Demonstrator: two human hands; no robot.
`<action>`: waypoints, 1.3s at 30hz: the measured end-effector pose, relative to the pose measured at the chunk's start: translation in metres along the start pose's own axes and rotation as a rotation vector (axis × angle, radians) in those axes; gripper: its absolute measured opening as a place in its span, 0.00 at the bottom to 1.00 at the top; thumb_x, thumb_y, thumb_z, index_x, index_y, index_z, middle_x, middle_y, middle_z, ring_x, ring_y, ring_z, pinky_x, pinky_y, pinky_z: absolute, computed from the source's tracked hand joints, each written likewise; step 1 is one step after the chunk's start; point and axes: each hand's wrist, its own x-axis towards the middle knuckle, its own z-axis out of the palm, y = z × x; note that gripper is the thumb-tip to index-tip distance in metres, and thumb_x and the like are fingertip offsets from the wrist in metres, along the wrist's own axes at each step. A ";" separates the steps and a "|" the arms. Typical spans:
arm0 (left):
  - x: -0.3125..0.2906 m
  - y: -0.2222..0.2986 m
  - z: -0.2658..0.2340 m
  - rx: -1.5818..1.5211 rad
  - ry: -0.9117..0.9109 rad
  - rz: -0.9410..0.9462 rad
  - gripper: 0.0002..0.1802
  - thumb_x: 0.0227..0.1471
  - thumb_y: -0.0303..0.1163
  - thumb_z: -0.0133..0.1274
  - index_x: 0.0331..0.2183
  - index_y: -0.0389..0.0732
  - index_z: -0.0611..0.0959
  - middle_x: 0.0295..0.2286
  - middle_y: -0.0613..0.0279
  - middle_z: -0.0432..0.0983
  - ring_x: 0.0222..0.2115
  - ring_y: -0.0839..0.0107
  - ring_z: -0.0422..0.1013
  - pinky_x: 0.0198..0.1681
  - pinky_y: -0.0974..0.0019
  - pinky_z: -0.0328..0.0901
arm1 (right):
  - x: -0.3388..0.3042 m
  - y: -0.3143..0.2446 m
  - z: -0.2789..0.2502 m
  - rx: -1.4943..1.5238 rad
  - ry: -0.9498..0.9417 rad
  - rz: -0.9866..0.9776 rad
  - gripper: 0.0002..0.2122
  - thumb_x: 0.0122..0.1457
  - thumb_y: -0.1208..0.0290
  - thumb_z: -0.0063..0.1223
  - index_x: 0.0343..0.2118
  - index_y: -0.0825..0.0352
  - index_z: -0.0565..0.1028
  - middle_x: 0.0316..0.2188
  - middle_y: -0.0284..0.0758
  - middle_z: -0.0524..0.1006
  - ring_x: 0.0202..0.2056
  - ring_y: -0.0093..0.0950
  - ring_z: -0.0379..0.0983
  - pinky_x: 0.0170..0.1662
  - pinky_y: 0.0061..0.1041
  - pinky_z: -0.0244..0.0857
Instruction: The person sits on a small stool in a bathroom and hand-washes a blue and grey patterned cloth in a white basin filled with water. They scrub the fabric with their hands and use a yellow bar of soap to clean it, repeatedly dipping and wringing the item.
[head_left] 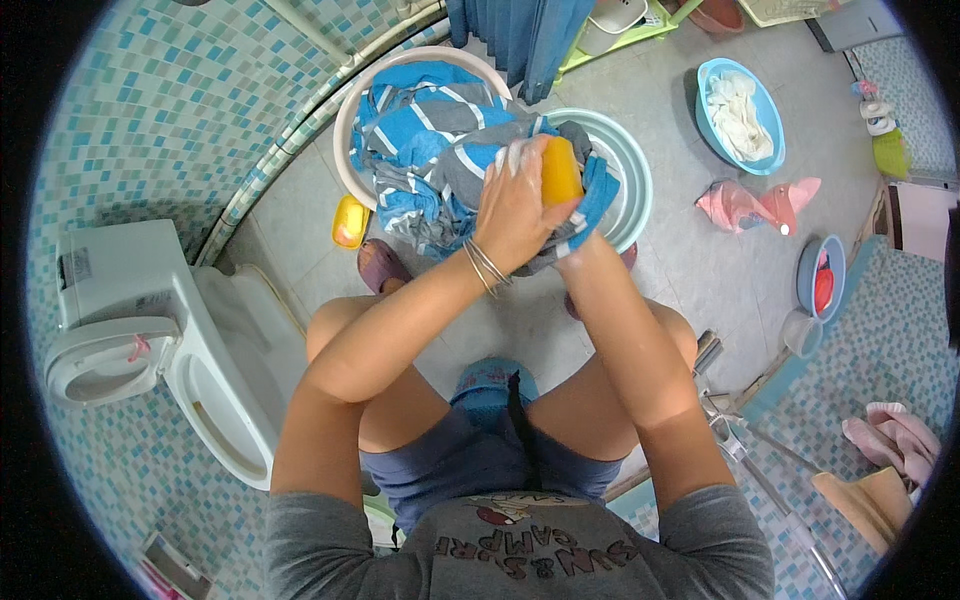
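A blue, grey and white striped cloth (430, 150) spills from a pale pink basin (345, 130) and is bunched up under my hands. My left hand (515, 205), with white suds on its fingers, is closed round a yellow bar of soap (562, 172) and presses it on the raised cloth. Beneath, my right hand (572, 248) holds up the bunched cloth; its fingers are hidden in the folds. Beside it on the right stands a pale green basin (632, 190), partly covered by the cloth.
A yellow soap dish (350, 222) lies by my left slipper (382, 265). At left stands a toilet (225, 410) with its lid raised. Further right are a blue basin of white laundry (708, 130), a pink cloth (755, 208) on the floor and a small blue basin (806, 275) holding something red.
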 end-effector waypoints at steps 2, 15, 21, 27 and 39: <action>0.006 -0.010 0.001 -0.058 0.027 -0.043 0.36 0.44 0.46 0.57 0.47 0.30 0.66 0.39 0.43 0.66 0.40 0.48 0.63 0.45 0.55 0.59 | -0.003 0.006 0.008 -0.006 0.011 -0.022 0.21 0.59 0.51 0.37 0.45 0.63 0.69 0.43 0.36 0.72 0.45 0.32 0.68 0.50 0.32 0.61; 0.028 -0.034 -0.024 -0.428 0.085 -0.481 0.23 0.50 0.42 0.53 0.41 0.35 0.71 0.28 0.58 0.72 0.28 0.70 0.68 0.32 0.68 0.64 | 0.002 0.001 0.008 0.035 -0.003 -0.073 0.21 0.59 0.50 0.36 0.45 0.63 0.69 0.43 0.36 0.72 0.45 0.32 0.67 0.51 0.33 0.61; 0.019 -0.197 -0.100 0.129 0.740 -0.471 0.26 0.45 0.45 0.58 0.37 0.32 0.75 0.26 0.56 0.73 0.25 0.65 0.68 0.31 0.64 0.64 | 0.012 -0.021 0.009 0.064 0.036 -0.147 0.21 0.59 0.50 0.36 0.44 0.62 0.69 0.43 0.36 0.72 0.45 0.32 0.67 0.51 0.34 0.61; -0.111 -0.392 -0.132 0.420 0.271 -1.118 0.33 0.36 0.43 0.59 0.41 0.29 0.72 0.38 0.40 0.72 0.39 0.50 0.70 0.43 0.57 0.64 | 0.014 -0.010 0.007 0.025 0.116 -0.110 0.21 0.59 0.50 0.36 0.44 0.62 0.69 0.43 0.36 0.71 0.45 0.33 0.67 0.51 0.34 0.60; -0.211 -0.468 -0.061 0.642 -0.350 -1.196 0.42 0.36 0.40 0.61 0.49 0.29 0.64 0.45 0.44 0.69 0.47 0.51 0.66 0.50 0.58 0.62 | 0.028 -0.023 -0.016 -0.053 0.238 -0.127 0.21 0.59 0.50 0.35 0.44 0.62 0.69 0.43 0.36 0.71 0.45 0.33 0.67 0.52 0.35 0.60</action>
